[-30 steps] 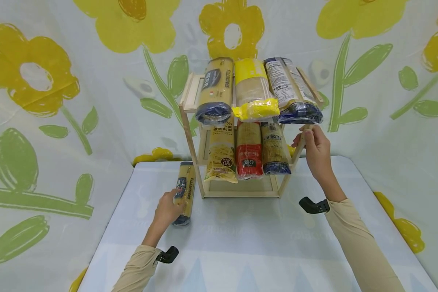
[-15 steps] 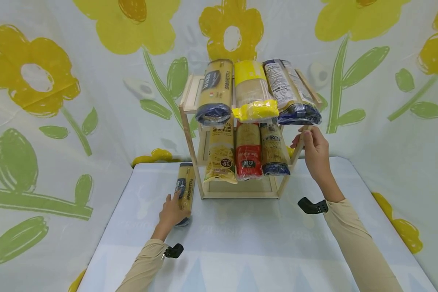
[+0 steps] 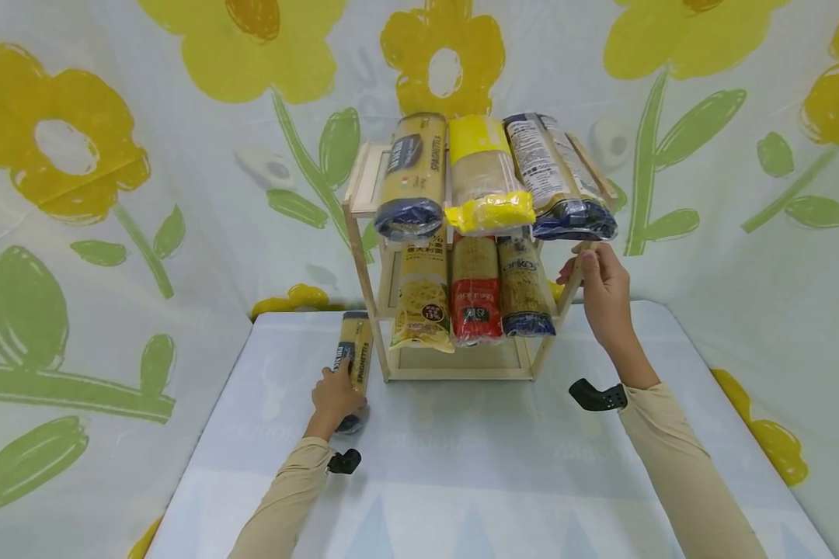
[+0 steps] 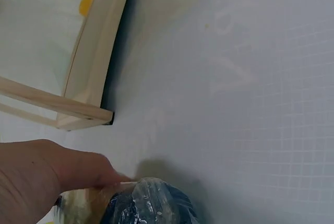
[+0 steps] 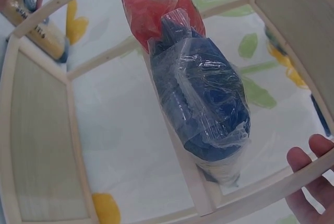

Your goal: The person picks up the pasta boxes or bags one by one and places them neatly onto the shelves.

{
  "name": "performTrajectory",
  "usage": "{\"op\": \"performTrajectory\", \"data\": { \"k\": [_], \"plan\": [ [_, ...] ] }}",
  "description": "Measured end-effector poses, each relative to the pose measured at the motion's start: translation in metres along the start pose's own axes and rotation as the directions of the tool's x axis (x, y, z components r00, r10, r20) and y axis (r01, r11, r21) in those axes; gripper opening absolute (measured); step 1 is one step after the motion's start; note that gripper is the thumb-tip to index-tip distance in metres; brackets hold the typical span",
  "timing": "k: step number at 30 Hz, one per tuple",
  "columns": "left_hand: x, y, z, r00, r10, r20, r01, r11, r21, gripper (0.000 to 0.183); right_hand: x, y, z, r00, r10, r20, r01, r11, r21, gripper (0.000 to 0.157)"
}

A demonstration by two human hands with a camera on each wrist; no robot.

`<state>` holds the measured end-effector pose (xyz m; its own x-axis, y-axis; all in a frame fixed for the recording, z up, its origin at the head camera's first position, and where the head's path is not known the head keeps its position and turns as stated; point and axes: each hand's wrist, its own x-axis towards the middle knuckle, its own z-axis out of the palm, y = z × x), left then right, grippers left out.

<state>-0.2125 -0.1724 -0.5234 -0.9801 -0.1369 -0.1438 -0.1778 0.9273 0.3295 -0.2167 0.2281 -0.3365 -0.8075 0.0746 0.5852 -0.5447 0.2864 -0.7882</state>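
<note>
A yellow spaghetti pack (image 3: pixel 359 338) with a dark blue end lies on the table left of a wooden rack (image 3: pixel 461 374). My left hand (image 3: pixel 337 394) grips its near part from above. In the left wrist view the thumb lies along the pack's side, and the blue plastic end (image 4: pixel 148 203) shows; the fingers are hidden there. My right hand (image 3: pixel 607 291) holds the rack's right front upright (image 3: pixel 569 293), just below the top shelf. From the right wrist, fingertips (image 5: pixel 299 158) appear curled round the wooden bar.
The top shelf carries a spaghetti pack (image 3: pixel 412 175), a yellow-ended pack (image 3: pixel 485 171) and a blue-and-white pack (image 3: pixel 555 175). Below sit a yellow pasta bag (image 3: pixel 422 295), a red-banded pack (image 3: pixel 477 291) and a blue-ended pack (image 3: pixel 527 287). Flowered cloth (image 3: pixel 203 155) hangs behind.
My left hand has shifted slightly right and round the near part of the spaghetti pack, its forearm swinging rightward. The pack has hardly moved; my right hand stays on the upright.
</note>
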Motion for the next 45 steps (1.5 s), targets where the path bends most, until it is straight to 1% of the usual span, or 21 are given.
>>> {"op": "performTrajectory", "data": {
  "k": [3, 6, 10, 14, 20, 24, 27, 32, 36, 38, 42, 45],
  "plan": [
    [0.001, -0.001, -0.001, 1.000, 0.019, -0.019, -0.019, 1.000, -0.024, 0.084, 0.000, 0.000, 0.000, 1.000, 0.001, 0.003, -0.001, 1.000, -0.003, 0.021],
    [0.002, -0.002, -0.002, 0.997, 0.042, -0.062, -0.046, 0.996, -0.077, 0.079, 0.000, -0.001, 0.000, 1.000, 0.000, 0.004, 0.000, 1.000, -0.004, 0.021],
    [0.002, -0.004, -0.003, 0.992, 0.051, -0.116, -0.068, 0.986, -0.152, 0.073, 0.001, -0.002, -0.001, 1.000, 0.004, 0.003, -0.004, 1.000, -0.005, 0.021],
    [0.001, -0.008, -0.004, 0.988, 0.041, -0.148, -0.073, 0.974, -0.217, 0.068, 0.000, -0.002, 0.001, 1.000, 0.022, -0.002, -0.022, 1.000, 0.006, 0.019],
    [-0.005, -0.013, -0.005, 0.981, 0.003, -0.192, -0.063, 0.950, -0.307, 0.063, -0.001, -0.001, 0.003, 0.999, 0.033, 0.014, -0.033, 0.999, 0.019, 0.018],
    [-0.011, -0.013, -0.009, 0.981, -0.012, -0.195, -0.061, 0.930, -0.361, 0.063, -0.001, -0.001, 0.001, 1.000, 0.024, 0.011, -0.025, 1.000, 0.014, 0.018],
    [-0.018, -0.013, -0.013, 0.980, -0.007, -0.198, -0.073, 0.918, -0.391, 0.062, -0.001, -0.002, 0.000, 1.000, 0.023, 0.008, -0.023, 1.000, 0.006, 0.018],
    [-0.030, -0.016, -0.017, 0.972, 0.027, -0.234, -0.125, 0.901, -0.416, 0.059, -0.001, -0.004, 0.000, 0.999, 0.037, -0.002, -0.037, 0.999, -0.011, 0.017],
    [-0.043, -0.017, -0.022, 0.965, 0.038, -0.258, -0.145, 0.901, -0.410, 0.059, -0.001, -0.005, 0.000, 0.999, 0.046, 0.001, -0.046, 0.999, -0.007, 0.017],
    [-0.050, -0.017, -0.025, 0.964, 0.046, -0.263, -0.156, 0.896, -0.415, 0.060, -0.002, -0.005, 0.000, 0.999, 0.047, 0.003, -0.047, 0.999, -0.009, 0.017],
    [-0.065, -0.017, -0.030, 0.964, 0.066, -0.257, -0.175, 0.888, -0.426, 0.064, -0.002, -0.005, 0.000, 0.999, 0.046, 0.002, -0.046, 0.999, -0.012, 0.017],
    [-0.077, -0.018, -0.032, 0.965, 0.070, -0.252, -0.175, 0.888, -0.425, 0.065, -0.001, -0.006, 0.000, 0.999, 0.045, 0.003, -0.045, 0.999, -0.006, 0.017]
  ]
}}
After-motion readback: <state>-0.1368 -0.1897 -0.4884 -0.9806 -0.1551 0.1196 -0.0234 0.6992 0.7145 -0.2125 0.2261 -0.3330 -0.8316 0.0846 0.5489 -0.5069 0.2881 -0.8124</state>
